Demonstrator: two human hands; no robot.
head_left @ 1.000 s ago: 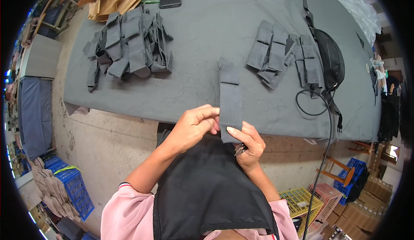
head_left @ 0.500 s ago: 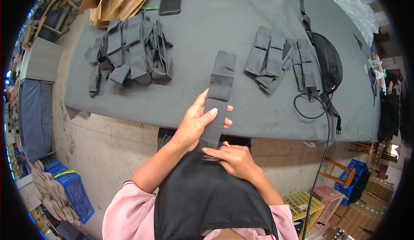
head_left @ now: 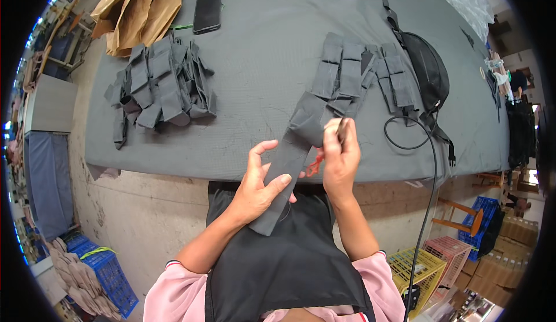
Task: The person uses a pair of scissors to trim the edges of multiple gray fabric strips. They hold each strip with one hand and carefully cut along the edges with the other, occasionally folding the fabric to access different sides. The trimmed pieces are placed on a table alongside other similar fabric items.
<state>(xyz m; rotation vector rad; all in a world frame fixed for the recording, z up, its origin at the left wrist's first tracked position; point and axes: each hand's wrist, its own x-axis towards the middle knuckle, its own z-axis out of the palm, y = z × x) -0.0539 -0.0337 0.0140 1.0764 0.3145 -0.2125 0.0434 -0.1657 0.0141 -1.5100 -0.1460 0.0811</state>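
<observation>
A long dark grey fabric strip [head_left: 285, 158] slants above my lap, gripped between the thumb and fingers of my left hand [head_left: 253, 190]. Its upper end, with a folded pocket-like flap, reaches over the table toward a small pile of similar strips [head_left: 341, 70]. My right hand [head_left: 340, 160] is raised beside the strip's upper part, closed around small thread snips [head_left: 343, 130] that are mostly hidden by the fingers. A red-orange cord [head_left: 314, 165] hangs by that hand. One loose thread shows near the strip's lower end.
On the grey-covered table [head_left: 249, 84] lie a larger heap of grey strips [head_left: 162, 84], a phone [head_left: 207, 13], a brown paper bag [head_left: 139, 9] and a black waist bag [head_left: 427, 70]. A black cable [head_left: 427, 223] runs down at right. Crates [head_left: 414, 270] stand on the floor.
My right hand has risen from the strip's lower end to beside its upper part. The strip has tilted, its top leaning right and its lower end swinging left. The view has shifted slightly.
</observation>
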